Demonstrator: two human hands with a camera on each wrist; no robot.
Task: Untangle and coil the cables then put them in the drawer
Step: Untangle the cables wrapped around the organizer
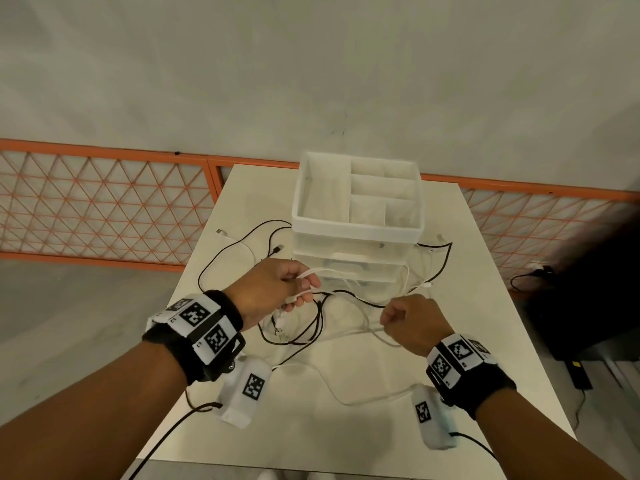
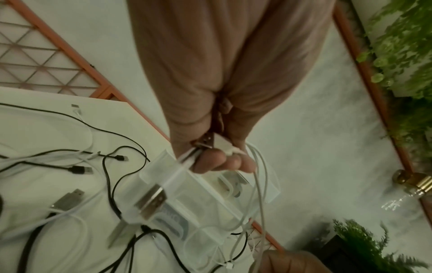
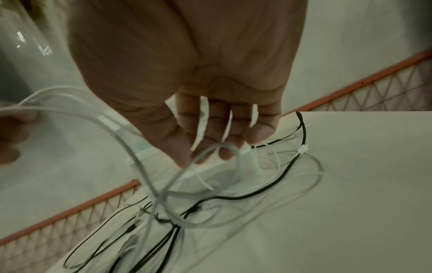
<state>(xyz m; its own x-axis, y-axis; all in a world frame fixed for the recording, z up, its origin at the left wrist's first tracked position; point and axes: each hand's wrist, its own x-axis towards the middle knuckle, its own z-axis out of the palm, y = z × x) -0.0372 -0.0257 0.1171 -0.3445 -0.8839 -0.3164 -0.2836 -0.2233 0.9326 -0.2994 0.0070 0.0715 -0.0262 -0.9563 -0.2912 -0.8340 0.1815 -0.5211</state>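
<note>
1. The drawer unit (image 1: 356, 237), a translucent white stack with an open divided tray on top, stands near the far edge of the white table (image 1: 485, 306); an orange lattice railing (image 1: 104, 206) runs behind it.
2. Bare table surface lies to the right of the drawer unit and in front of it toward the near edge.
3. The tangle of cables (image 1: 311, 327), thin black and white leads with plug ends, spreads left of and in front of the drawer unit; one black lead loops round its right side.
4. The left hand (image 1: 273, 289), in front of the drawer unit, grips a white cable (image 2: 259, 177) in curled fingers, the plug end at its fingertips.
5. The right hand (image 1: 412, 320), front right of the drawer unit, pinches a loop of white cable between thumb and fingers (image 3: 224, 133).
</note>
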